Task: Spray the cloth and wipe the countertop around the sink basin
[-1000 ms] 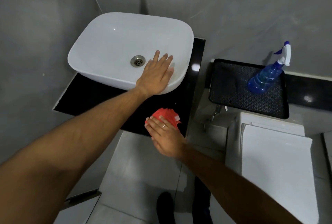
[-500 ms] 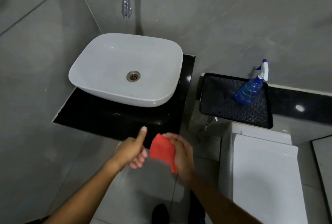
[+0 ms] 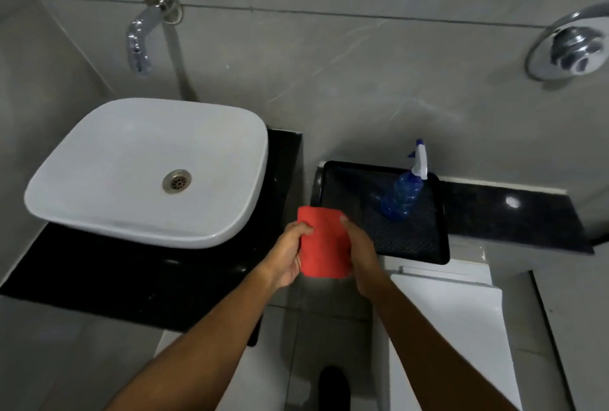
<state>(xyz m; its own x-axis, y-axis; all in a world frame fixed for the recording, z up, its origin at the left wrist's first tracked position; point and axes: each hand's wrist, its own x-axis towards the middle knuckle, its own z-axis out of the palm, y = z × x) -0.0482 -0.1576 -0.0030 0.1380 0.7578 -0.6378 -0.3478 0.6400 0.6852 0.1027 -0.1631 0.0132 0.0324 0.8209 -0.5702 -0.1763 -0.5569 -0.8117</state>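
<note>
Both hands, left hand (image 3: 286, 254) and right hand (image 3: 357, 250), pinch the red cloth (image 3: 323, 242) by its edges just right of the sink (image 3: 99, 212). Keeping it flat should ease spraying; the spray bottle (image 3: 403, 194) stands further right.

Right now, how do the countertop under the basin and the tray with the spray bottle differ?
The countertop is glossy and smooth; the tray is matte with a textured floor. The countertop carries the white basin; the tray holds the blue spray bottle. The tray has a raised rim; the countertop is flat-edged. Both are black.
</note>
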